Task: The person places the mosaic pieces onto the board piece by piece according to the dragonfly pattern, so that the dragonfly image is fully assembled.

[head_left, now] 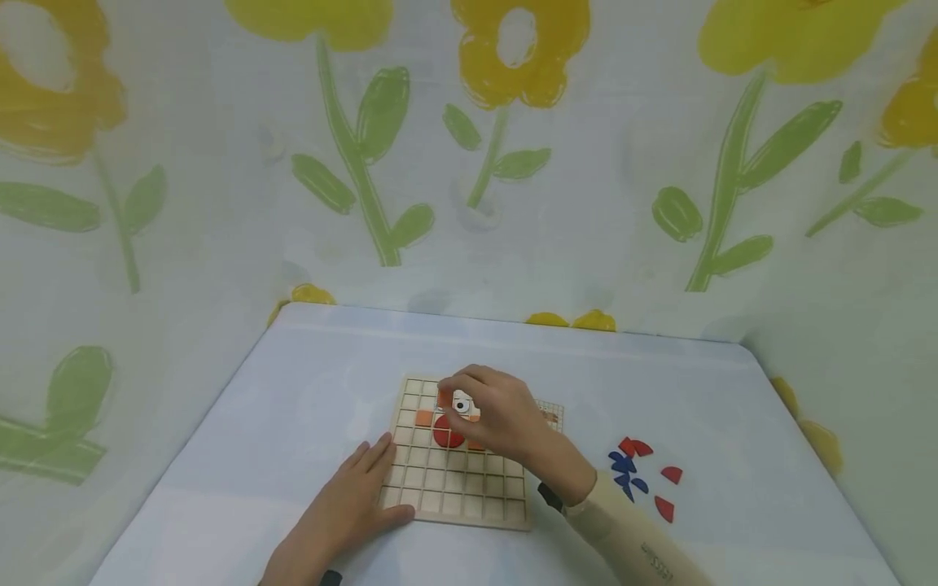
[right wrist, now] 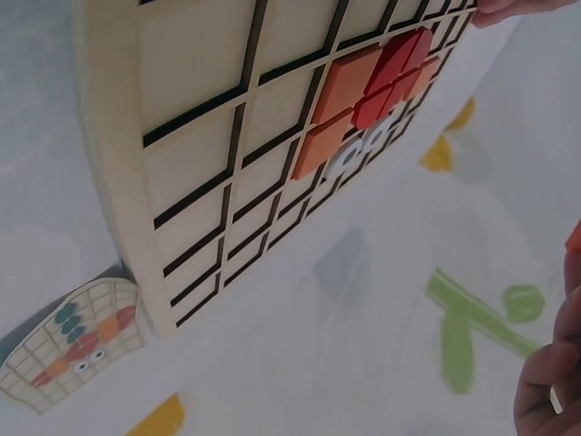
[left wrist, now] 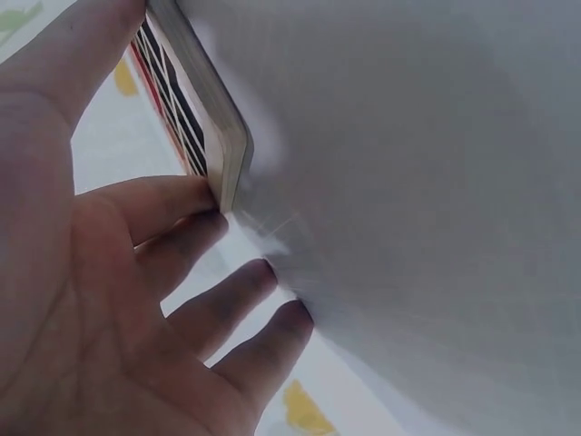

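A wooden grid board (head_left: 454,482) lies on the table in the head view. My left hand (head_left: 344,498) rests at its near left corner, fingers fairly straight; the left wrist view shows thumb and index finger touching the board's edge (left wrist: 233,150). Over the upper part of the board, my right hand (head_left: 506,413) pinches a small orange tile (head_left: 444,398) between thumb and fingers. Red pieces (head_left: 448,432) form a round shape in the grid. Around it sit orange tiles (right wrist: 349,82) and white tiles with eyes (right wrist: 345,158). My right hand partly hides them in the head view.
A small pattern card (right wrist: 82,350) with a printed grid figure lies just beyond the board's right side. Several blue pieces (head_left: 623,464) and red pieces (head_left: 664,509) are scattered on the white table (head_left: 293,366) to the right. A flower-printed cloth (head_left: 586,203) stands behind.
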The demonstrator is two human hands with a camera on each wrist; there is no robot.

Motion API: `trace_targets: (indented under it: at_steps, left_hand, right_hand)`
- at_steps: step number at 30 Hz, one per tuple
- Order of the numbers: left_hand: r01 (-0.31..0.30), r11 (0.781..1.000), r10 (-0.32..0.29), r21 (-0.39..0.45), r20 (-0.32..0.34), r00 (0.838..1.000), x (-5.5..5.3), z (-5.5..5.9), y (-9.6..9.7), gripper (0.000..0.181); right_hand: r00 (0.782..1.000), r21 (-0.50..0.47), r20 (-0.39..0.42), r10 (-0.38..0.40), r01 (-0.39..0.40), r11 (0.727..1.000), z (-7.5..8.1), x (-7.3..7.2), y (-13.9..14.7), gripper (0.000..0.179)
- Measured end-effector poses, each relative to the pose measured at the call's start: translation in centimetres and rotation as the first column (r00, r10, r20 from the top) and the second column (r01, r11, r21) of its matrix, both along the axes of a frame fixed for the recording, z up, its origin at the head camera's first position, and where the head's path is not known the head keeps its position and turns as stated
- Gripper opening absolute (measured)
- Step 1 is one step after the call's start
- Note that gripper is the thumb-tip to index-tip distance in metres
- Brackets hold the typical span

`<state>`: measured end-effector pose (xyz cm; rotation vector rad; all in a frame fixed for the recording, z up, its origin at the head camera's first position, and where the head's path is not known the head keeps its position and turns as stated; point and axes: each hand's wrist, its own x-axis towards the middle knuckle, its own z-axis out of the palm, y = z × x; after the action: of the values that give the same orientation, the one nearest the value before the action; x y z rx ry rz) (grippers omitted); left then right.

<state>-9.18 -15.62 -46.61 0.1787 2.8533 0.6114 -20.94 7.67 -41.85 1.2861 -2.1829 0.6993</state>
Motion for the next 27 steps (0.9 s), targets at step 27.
trace_targets:
  at_steps: [27]
  left_hand:
    - [0.037, 0.999, -0.036, 0.017, -0.022, 0.999, 0.1, -0.1, -0.4, 0.097]
  right_hand:
    - [0.945, 0.525, 0.257, -0.203, 0.04, 0.85, -3.0, -0.3, -5.8, 0.013]
